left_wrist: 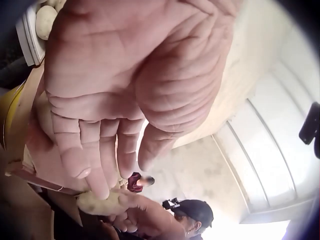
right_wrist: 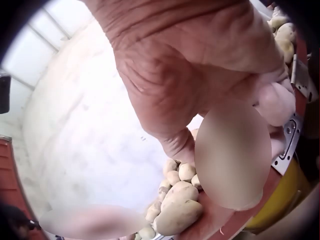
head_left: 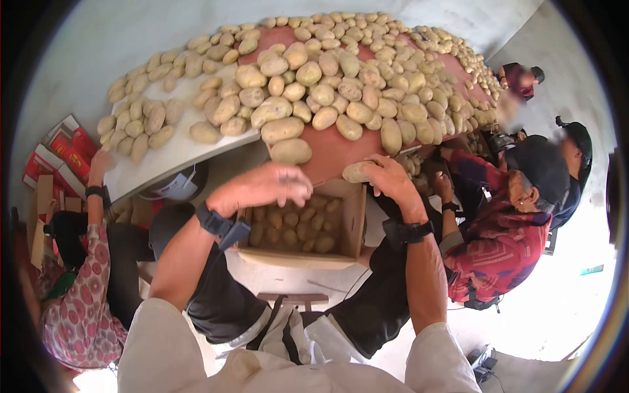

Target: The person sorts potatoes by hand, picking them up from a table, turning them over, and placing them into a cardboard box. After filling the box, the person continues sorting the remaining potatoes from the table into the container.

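My right hand [head_left: 395, 182] pinches a potato [head_left: 354, 172] between thumb and fingers, just in front of the red tabletop [head_left: 327, 156]. In the left wrist view that potato [left_wrist: 97, 204] is pale and oblong; a blurred patch covers most of it in the right wrist view. My left hand [head_left: 270, 187] hovers over a cardboard box [head_left: 298, 259], fingers loosely bent and holding nothing. Inside the box lie several smaller potatoes [head_left: 295, 229]. A large potato [head_left: 291, 151] sits at the table edge, beyond my left hand.
A big heap of potatoes [head_left: 367, 85] covers much of the table, and more lie on the white board [head_left: 167, 147] at left. One person in a patterned sleeve [head_left: 78, 301] is close on my left, another in a red shirt [head_left: 504, 242] on my right. Red cartons [head_left: 62, 154] stand far left.
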`<state>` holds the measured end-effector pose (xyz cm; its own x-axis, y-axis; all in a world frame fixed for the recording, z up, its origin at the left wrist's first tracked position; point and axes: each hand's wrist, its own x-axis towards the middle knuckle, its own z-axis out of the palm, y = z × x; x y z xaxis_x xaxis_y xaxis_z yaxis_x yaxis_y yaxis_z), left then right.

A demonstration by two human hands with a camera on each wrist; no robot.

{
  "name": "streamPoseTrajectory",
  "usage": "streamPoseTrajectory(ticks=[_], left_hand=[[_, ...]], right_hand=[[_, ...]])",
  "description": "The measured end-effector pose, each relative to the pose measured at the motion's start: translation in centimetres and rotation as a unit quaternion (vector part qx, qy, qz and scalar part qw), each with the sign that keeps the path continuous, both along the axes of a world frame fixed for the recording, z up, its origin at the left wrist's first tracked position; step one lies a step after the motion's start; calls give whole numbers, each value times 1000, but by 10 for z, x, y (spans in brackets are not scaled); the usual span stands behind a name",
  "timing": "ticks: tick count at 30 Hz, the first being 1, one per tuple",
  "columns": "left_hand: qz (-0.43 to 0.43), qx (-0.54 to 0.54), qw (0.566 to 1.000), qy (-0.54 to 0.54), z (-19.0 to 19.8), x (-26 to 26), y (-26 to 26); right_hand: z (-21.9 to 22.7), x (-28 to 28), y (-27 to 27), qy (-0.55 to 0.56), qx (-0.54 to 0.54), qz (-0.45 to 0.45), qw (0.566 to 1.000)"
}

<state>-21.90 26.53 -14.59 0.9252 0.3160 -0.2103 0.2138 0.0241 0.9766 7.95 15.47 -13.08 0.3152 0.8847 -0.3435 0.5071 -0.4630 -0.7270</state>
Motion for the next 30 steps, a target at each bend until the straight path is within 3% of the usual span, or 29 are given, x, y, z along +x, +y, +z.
streamPoseTrajectory(ticks=[5,7,8,9,11,12,14,21,23,24,26,30], left_hand=[[174,2,984,-36,16,-9,11],[177,13,983,-49,5,-11,16],[181,19,981,-59,6,-10,22],[205,-10,976,-70,11,-3,25],[223,-36,972,-64,14,-1,18],[223,-22,973,-58,17,4,20],[213,-28,975,-52,13,14,21],[243,13,967,-81,5,47,9],[254,23,963,-88,9,58,3],[268,37,957,-109,14,63,1],[279,50,950,-128,18,68,3],[294,38,946,-131,16,84,8]], right_hand=[[-8,-19,-25,103,-52,137,984],[-15,-1,-15,72,-66,155,983],[-52,-10,-32,142,-33,189,971],[-37,-21,-28,120,-90,192,970],[-32,-22,-25,20,-67,258,964],[-39,-18,-21,6,-59,242,969],[-66,-12,-13,-150,50,272,949],[-42,-13,22,-130,60,230,963],[-18,-11,35,-79,222,176,956],[-9,-7,42,-79,223,174,956],[11,8,53,-96,346,156,920],[82,38,36,-110,265,143,947]])
